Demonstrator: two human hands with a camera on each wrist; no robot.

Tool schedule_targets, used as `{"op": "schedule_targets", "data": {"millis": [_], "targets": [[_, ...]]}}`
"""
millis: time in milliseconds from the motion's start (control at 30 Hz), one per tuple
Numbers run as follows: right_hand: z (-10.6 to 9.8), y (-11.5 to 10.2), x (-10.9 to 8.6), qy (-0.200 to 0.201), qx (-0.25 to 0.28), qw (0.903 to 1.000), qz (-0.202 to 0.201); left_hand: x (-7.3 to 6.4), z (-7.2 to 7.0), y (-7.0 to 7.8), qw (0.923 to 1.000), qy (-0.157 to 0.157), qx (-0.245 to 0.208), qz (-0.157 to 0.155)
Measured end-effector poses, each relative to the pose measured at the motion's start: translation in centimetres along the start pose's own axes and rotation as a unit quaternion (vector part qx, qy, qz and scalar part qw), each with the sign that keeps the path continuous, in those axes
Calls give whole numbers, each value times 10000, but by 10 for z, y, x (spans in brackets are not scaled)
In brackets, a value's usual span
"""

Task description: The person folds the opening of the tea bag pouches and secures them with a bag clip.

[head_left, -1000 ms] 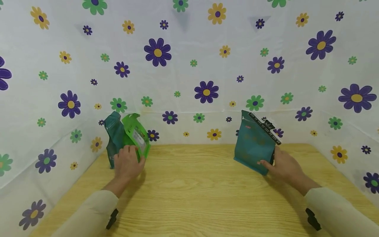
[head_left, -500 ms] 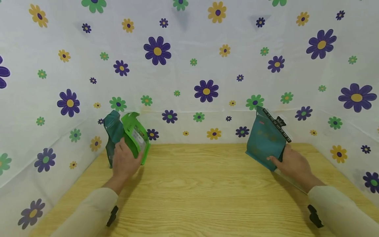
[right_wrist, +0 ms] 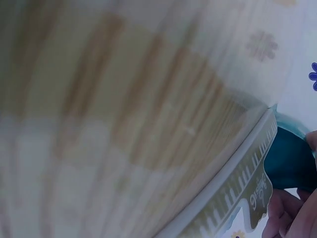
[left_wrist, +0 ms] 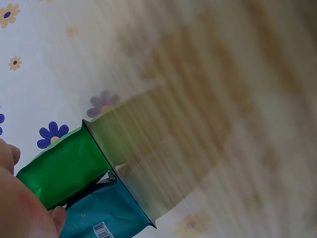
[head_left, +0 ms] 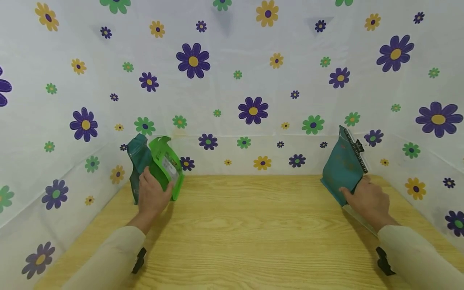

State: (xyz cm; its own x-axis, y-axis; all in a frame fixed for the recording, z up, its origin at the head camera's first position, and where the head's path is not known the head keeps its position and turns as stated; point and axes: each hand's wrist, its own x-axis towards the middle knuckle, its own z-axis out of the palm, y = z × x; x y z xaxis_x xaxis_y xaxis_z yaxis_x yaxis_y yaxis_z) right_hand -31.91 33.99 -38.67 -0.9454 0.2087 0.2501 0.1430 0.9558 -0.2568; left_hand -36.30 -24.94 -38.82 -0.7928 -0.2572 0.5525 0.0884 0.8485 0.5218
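At the table's back left, a green pouch (head_left: 167,161) and a dark teal pouch (head_left: 139,155) stand side by side, leaning a little. My left hand (head_left: 154,195) grips the green pouch near its lower part, fingers between the two pouches and thumb on the other side. At the back right, my right hand (head_left: 371,201) holds another teal pouch (head_left: 342,173), thumb on its front, the other fingers mostly hidden. Against that pouch's right side stands a flat white panel with a black piano-key pattern (head_left: 357,151); lettering shows on the panel (right_wrist: 252,193) in the right wrist view.
The wood-grain table (head_left: 246,233) lies between both hands. White flower-printed sheeting (head_left: 232,92) closes in the back and sides. Both wrist views are largely filled by a blurred, wood-toned surface.
My right hand has moved right with the teal pouch, and the piano-key panel has gone with it. My left hand and its two pouches stay almost in place; its fingers have shifted slightly.
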Motion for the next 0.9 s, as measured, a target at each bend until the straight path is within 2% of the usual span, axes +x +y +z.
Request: {"op": "schedule_targets", "data": {"millis": [200,367,533,800,900], "targets": [[3,-1,0,295,-233,9991,-170,2,5,-1,9989,-368,-199,-232],[3,1,-1,257,-257,9990,-263,6,8,0,9969,-557,-405,-388],[3,2,-1,319,-128,9979,-543,11,11,-2,9959,-662,-418,-452],[2,-1,2,106,256,9964,-801,12,12,-1,9920,-878,-433,-800],[2,2,6,-4,265,9964,-811,14,10,1,9924,-853,-465,-755]]}}
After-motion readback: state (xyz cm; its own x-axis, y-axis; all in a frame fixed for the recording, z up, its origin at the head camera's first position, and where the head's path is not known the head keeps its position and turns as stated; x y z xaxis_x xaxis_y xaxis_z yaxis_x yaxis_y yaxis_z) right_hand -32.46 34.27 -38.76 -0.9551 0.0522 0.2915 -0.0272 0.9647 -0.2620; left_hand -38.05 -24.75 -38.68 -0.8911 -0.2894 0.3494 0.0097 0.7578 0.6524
